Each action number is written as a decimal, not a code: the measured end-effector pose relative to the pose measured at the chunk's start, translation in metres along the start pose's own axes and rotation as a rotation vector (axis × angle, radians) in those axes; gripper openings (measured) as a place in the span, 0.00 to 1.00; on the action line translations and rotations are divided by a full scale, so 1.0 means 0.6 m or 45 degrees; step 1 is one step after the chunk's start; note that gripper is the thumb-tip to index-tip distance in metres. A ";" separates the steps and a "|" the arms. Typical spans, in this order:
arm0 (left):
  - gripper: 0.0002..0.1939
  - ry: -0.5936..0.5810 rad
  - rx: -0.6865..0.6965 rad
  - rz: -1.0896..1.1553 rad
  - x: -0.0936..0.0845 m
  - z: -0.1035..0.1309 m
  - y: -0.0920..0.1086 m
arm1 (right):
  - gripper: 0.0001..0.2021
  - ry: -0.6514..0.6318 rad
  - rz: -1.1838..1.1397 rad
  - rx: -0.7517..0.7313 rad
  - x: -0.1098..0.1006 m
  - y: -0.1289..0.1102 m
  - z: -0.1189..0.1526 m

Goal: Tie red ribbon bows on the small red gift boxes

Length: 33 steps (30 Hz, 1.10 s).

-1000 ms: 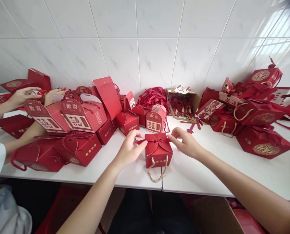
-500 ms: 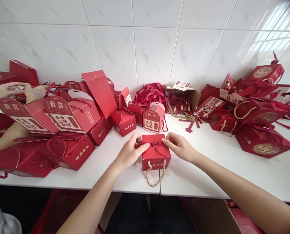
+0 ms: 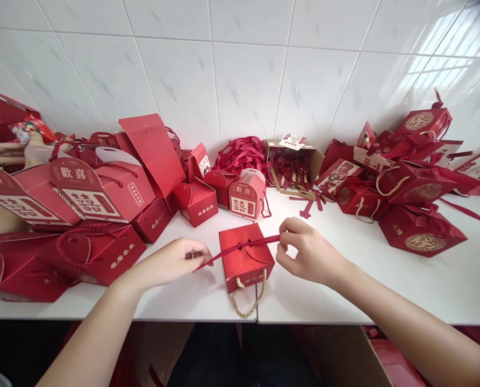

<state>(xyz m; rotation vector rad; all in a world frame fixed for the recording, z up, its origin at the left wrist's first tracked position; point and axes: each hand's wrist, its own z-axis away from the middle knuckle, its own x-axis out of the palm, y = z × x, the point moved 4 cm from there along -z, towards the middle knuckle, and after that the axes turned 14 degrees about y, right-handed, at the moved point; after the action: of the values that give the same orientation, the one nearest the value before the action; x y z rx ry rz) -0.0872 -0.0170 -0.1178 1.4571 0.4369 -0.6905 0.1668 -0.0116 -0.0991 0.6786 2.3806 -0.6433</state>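
Left hand [image 3: 181, 259] and right hand [image 3: 308, 251] are spreading apart, pinching the dark-red fabric ribbon [image 3: 228, 251]; I'm fearing uneven tugging skews the square red cardboard box [image 3: 245, 264] near the white table's [image 3: 183, 303] front edge.

Tiled wall [image 3: 248, 86]: bright, striped window-like glare [image 3: 433, 72] at upper right
Table [image 3: 445, 285]: evenly lit, soft shadow under left hand [image 3: 177, 262]
Below table: near black at lower left
Red box [image 3: 248, 260]: sharp, top brighter than front
Edges: wide-angle stretching, dark upper-right corner
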 end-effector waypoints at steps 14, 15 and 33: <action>0.14 0.642 0.368 0.267 0.070 0.044 0.102 | 0.10 0.048 -0.654 0.538 0.015 -0.047 -0.025; 0.13 0.726 0.441 0.156 0.077 0.045 0.102 | 0.09 0.002 -0.672 0.589 0.023 -0.046 -0.023; 0.11 0.499 0.998 -0.074 0.078 0.024 0.120 | 0.09 -0.646 -0.588 0.165 0.038 -0.019 -0.059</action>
<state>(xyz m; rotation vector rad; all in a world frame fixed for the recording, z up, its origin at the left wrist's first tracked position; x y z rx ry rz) -0.0071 -0.0403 -0.0932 2.3504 0.5391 -0.6508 0.1302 0.0074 -0.0847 -0.0113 2.0250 -1.0297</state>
